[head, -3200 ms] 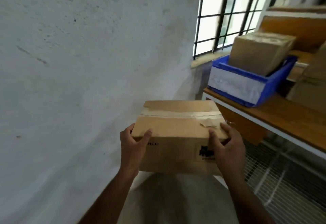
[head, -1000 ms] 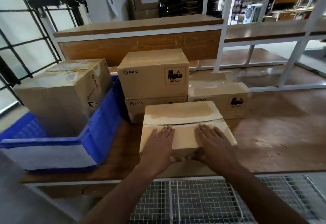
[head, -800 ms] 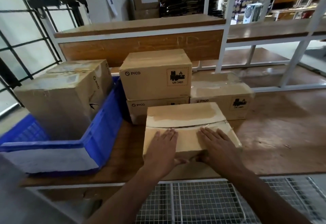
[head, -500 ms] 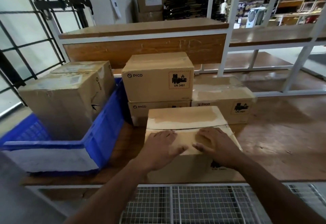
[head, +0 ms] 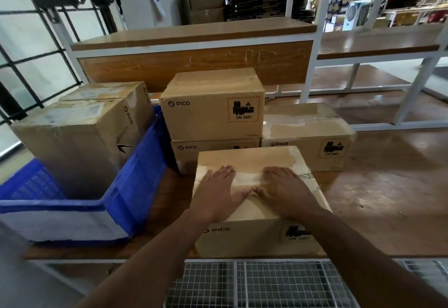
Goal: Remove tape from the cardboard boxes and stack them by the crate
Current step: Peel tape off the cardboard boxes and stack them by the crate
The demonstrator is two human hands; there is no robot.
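Note:
A brown PICO cardboard box [head: 252, 235] sits at the front edge of the wooden shelf, with a pale strip of tape [head: 247, 178] across its top seam. My left hand [head: 219, 191] and my right hand [head: 284, 190] lie flat on its top, fingers spread, side by side over the tape. Behind it are two stacked PICO boxes [head: 212, 111] and one lower box [head: 308, 135] to their right. The blue crate [head: 132, 186] stands to the left with a large worn cardboard box [head: 84, 135] inside it.
The wooden shelf board [head: 388, 201] stretches to the right. A white wire mesh shelf [head: 257, 286] lies below the front edge. A white metal rack frame [head: 310, 65] with another wooden shelf rises behind the boxes. A barred window [head: 29, 65] is at the left.
I carried the box from by the wall to the shelf and set it down in front of the stacked boxes. Both hands went from gripping its sides to lying flat on top.

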